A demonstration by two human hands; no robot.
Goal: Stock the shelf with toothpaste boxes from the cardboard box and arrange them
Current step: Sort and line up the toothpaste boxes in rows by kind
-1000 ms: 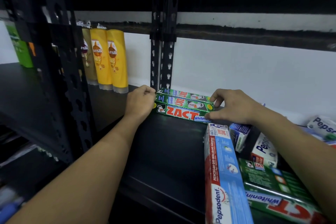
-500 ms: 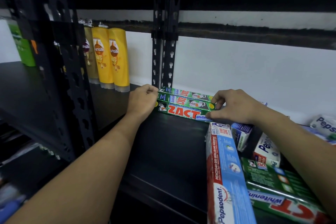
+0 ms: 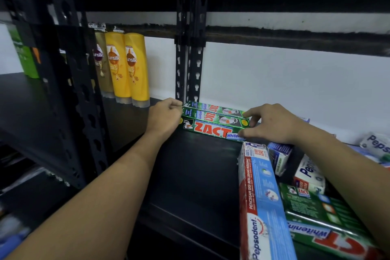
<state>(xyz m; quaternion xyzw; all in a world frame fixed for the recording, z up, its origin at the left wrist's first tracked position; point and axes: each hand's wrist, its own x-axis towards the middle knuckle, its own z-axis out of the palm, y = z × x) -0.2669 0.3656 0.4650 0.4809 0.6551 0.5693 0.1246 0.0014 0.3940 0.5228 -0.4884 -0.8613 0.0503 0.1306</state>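
Head view | black metal shelf board (image 3: 190, 171) | green Zact toothpaste cartons (image 3: 211, 127) grouped at its back, near wall | hands: left hand (image 3: 164, 116) curled, knuckles against left ends; right hand (image 3: 268, 124) pinching right ends | advice: press both ends evenly, square fronts flush.

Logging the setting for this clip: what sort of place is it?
Probably a shop or stockroom: black slotted metal shelving, Sunsilk bottles lined up in a row, and Zact toothpaste boxes set together on the shelf near jumbled Pepsodent boxes.
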